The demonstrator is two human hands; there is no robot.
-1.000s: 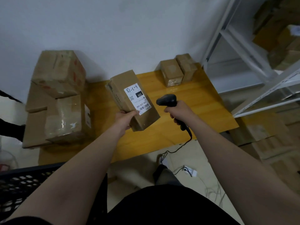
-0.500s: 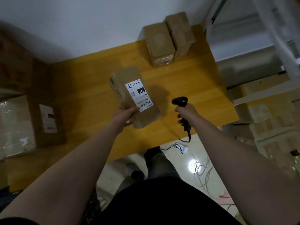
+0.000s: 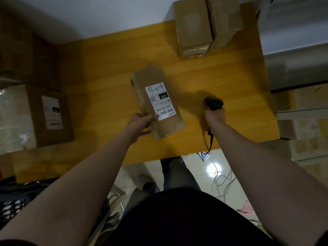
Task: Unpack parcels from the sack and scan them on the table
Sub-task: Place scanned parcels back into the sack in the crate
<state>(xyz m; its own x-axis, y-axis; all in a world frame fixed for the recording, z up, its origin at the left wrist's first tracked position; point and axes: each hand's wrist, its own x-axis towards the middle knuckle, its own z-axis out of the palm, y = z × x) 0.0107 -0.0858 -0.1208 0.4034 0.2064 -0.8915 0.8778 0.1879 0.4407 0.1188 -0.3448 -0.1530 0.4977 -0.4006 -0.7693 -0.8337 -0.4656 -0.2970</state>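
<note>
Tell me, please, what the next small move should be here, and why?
Probably turn the scanner in the right hand leftward onto the barcode. The left hand holds the parcel with its label up, and the scanner sits beside it, seemingly not aimed at the barcode.

Parcel sorting room: stacked cartons (image 3: 193, 27), labelled parcel (image 3: 157, 102), barcode scanner (image 3: 213, 103), metal shelving (image 3: 301, 110).
</note>
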